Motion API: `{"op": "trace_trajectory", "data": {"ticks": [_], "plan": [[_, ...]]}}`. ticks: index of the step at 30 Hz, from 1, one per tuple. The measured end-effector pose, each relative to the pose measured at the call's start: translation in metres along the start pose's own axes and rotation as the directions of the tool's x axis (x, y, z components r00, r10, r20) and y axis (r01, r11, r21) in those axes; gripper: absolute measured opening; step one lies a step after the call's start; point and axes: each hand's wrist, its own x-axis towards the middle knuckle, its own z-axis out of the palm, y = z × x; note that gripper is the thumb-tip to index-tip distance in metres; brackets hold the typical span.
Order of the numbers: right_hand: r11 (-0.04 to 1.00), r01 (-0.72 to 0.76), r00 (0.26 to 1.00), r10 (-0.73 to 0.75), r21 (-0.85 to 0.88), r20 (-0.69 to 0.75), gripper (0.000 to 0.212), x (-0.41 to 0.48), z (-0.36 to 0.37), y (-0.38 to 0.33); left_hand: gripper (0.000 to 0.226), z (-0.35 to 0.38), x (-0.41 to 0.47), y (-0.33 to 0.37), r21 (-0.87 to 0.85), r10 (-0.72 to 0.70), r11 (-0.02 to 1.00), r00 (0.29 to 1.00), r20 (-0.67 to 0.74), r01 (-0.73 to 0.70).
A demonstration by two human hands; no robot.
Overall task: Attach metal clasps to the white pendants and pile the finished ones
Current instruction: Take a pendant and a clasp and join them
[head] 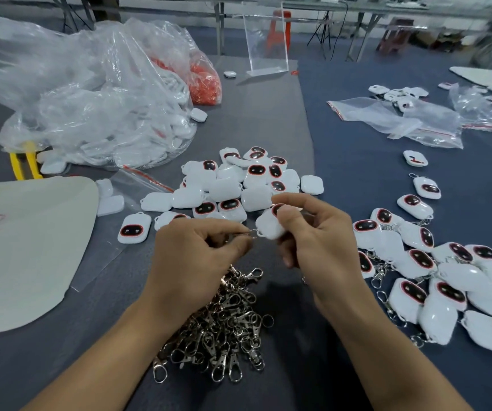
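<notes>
My right hand [313, 232] pinches a white pendant [270, 226] with a dark red-rimmed face, held above the table. My left hand [197, 250] pinches a metal clasp [246, 233] whose ring meets the pendant's small loop. Below my hands lies a heap of loose metal clasps [224, 330]. Behind them sits a pile of bare white pendants [233, 185]. To the right spreads a pile of pendants with clasps attached [434, 277].
Large clear plastic bags [90, 114] of white parts and orange pieces [206, 81] fill the back left. A white sheet [25, 247] lies at the left, yellow-handled scissors [25, 164] behind it. Small zip bags [402, 120] lie at the back right, a clear stand [265, 46] behind.
</notes>
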Motion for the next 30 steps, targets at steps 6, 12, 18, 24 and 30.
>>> {"op": "trace_trajectory", "data": {"ticks": [6,12,18,24,30], "plan": [[0.895,0.133,0.975,-0.197,-0.426,-0.108,0.023,0.01,-0.03,-0.008,0.011,-0.005,-0.001,0.0,0.252,0.013,0.968,1.0,-0.015,-0.009],[0.403,0.008,0.981,-0.179,-0.915,-0.07,0.021,0.018,-0.054,-0.015,0.015,-0.004,-0.003,0.002,0.269,-0.022,0.963,0.997,0.076,0.0],[0.382,0.3,0.928,-0.329,-0.874,0.175,0.038,0.009,-0.017,-0.004,0.015,-0.006,-0.002,0.005,0.262,0.033,0.959,0.957,0.289,-0.113],[0.421,0.335,0.942,-0.149,-0.843,0.3,0.043,0.01,0.004,0.008,0.016,-0.006,0.001,0.004,0.258,0.052,0.949,0.897,0.438,-0.181],[0.49,0.321,0.943,-0.092,-0.81,0.318,0.044,0.012,0.001,0.009,0.016,-0.002,-0.001,0.005,0.258,0.068,0.949,0.914,0.399,-0.183]]}}
